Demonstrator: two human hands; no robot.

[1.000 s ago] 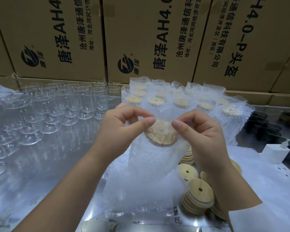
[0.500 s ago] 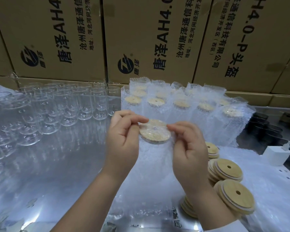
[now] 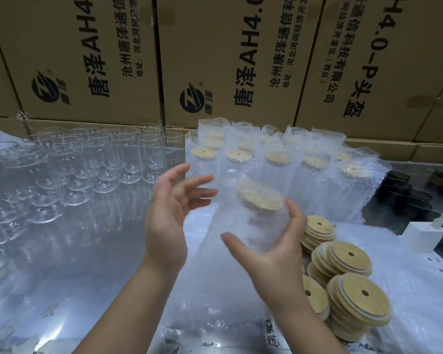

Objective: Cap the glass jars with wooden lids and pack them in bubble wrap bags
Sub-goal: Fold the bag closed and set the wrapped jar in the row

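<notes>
At frame centre the two-handed pinch has ended; left hand [image 3: 169, 215] now spread wide, empty; right hand [image 3: 274, 254] cups the tilted bagged jar [image 3: 256, 221]; looks packed, likely joins wrapped row [image 3: 315, 164], upper centre

The single head-worn view looks forward and down, close over the table [image 3: 92, 251], toward stacked cartons [image 3: 228, 60].
</notes>
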